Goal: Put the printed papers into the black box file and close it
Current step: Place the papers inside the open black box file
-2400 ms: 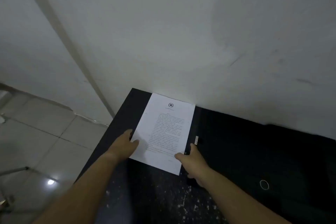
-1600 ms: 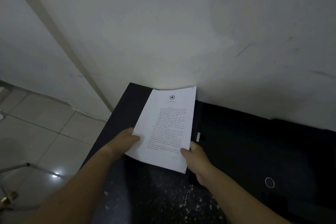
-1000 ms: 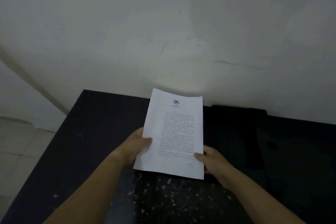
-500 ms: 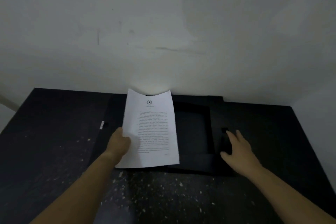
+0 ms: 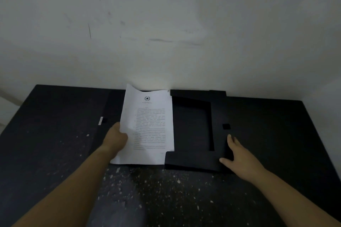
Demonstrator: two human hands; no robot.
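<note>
A stack of printed papers with a star emblem at the top is held by its left edge in my left hand, its top corners curling against the wall. The black box file lies open on the dark table, its tray just right of the papers; the papers' right edge overlaps the tray's left side. My right hand rests flat with fingers spread on the file's right flap, near a small square clasp. The file's other flap extends left under the papers, with a white label at its edge.
The dark table is speckled with white paint spots near me. A white wall stands directly behind the file. The table's left edge drops off to a light floor.
Both hands lifted the papers off the table's left part and carried them right. My right hand let go of them and came down on the file's right flap; my view swung right.
</note>
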